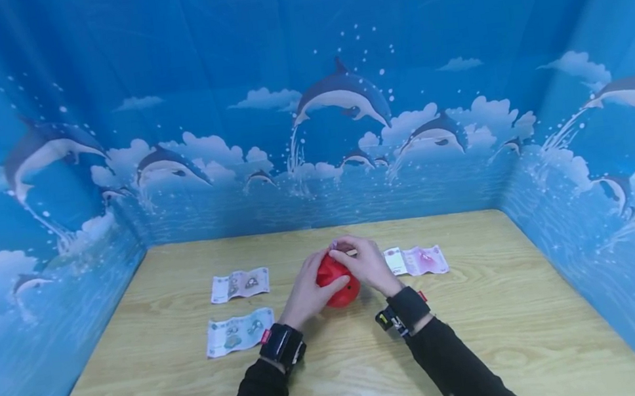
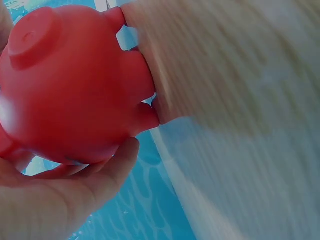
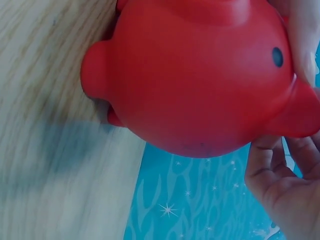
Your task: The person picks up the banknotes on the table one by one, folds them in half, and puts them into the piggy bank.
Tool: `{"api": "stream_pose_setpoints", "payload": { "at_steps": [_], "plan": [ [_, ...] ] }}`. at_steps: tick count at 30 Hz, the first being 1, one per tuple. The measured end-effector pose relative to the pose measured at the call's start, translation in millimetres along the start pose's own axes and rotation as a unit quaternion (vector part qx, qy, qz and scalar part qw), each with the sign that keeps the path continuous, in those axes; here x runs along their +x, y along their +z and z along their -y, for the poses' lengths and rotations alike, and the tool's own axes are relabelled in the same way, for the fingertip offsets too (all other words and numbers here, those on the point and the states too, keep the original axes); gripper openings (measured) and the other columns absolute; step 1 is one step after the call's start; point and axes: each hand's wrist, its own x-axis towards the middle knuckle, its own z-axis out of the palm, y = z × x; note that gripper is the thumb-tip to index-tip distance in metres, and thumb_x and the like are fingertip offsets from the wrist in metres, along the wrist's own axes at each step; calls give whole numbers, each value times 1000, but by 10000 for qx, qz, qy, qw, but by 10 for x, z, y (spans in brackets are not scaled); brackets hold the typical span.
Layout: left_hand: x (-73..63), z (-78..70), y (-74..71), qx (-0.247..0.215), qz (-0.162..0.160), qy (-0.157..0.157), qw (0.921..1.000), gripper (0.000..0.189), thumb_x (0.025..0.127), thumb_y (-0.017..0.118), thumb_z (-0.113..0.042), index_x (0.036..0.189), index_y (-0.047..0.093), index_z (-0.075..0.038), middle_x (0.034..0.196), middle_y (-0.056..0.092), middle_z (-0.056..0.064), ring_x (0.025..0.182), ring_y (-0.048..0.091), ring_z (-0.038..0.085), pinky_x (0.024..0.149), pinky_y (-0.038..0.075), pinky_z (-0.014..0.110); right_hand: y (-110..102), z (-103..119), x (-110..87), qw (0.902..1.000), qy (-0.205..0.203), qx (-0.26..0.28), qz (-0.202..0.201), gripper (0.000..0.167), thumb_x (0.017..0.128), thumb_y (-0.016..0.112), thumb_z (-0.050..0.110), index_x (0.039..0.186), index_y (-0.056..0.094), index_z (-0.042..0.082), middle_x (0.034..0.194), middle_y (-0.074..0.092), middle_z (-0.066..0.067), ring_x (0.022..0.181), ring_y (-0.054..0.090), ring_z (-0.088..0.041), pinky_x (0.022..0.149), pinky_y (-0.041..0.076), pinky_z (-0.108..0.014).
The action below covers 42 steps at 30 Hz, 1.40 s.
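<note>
The left grip [image 1: 308,291] curls round a red piggy bank [image 1: 343,295] on the desk [image 1: 520,345]. Whether the right grip [image 1: 366,262], at its top, pinches anything, I cannot tell

A red piggy bank [image 1: 343,296] – smooth and round, with a blunt snout [image 2: 33,37] and a black eye [image 3: 277,57] – stands upright on its stubby feet [image 2: 137,76] on the wooden table [image 1: 490,342], snout toward the person.

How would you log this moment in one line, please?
left hand: grips red piggy bank | right hand: at its top | table: two banknotes left of bank, one banknote right
</note>
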Motion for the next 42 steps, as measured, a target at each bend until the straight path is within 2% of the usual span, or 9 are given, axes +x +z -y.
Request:
{"api": "stream_pose_setpoints", "payload": {
  "at_steps": [9, 15, 23, 30, 36, 42],
  "plan": [
    [1, -14, 6, -167, 39, -161, 9997, 80, 85, 71, -53, 151, 33, -28, 148, 41, 0, 125, 49, 24, 91, 55, 44, -14, -1, -19, 9999, 14, -142, 33, 20, 92, 70, 18, 110, 72, 10, 102, 74, -5, 97, 70, -18, 83, 59, -35],
    [32, 2, -5, -394, 44, -64, 9992, 79, 85, 72, -49, 151, 36, -24, 148, 43, 5, 126, 50, 27, 94, 54, 46, -16, -4, -28, 9998, 121, -100, 97, 23, 92, 70, 21, 113, 71, 11, 104, 73, -5, 96, 70, -21, 83, 59, -36],
    [39, 9, -9, -705, 169, -288, 9969, 84, 84, 73, -48, 153, 31, -25, 149, 41, 7, 130, 47, 29, 97, 51, 50, -18, -15, -48, 9997, 167, -97, 130, 27, 94, 66, 33, 114, 72, 16, 106, 73, -2, 93, 71, -18, 80, 59, -35],
    [52, 46, 18, -682, 195, -461, 9964, 88, 84, 71, -52, 155, 27, -24, 150, 39, 8, 131, 45, 30, 98, 50, 51, -31, -9, -63, 9996, 143, -129, 210, 30, 100, 56, 34, 115, 73, 14, 112, 73, -5, 98, 72, -21, 85, 58, -38],
    [57, 58, 34, -734, 194, -563, 9955, 88, 83, 72, -54, 154, 27, -28, 147, 41, 8, 128, 47, 29, 95, 52, 50, -29, -7, -62, 9992, 215, 9, 347, 27, 99, 57, 34, 114, 73, 17, 112, 73, -2, 100, 71, -19, 85, 58, -35],
    [62, 62, 40, -684, 195, -515, 9961, 89, 83, 71, -55, 154, 28, -25, 145, 42, 9, 127, 48, 29, 95, 52, 49, -23, -8, -69, 9989, 286, 103, 346, 28, 98, 59, 34, 116, 73, 16, 113, 73, -3, 100, 71, -20, 84, 58, -35]
  ]
}}
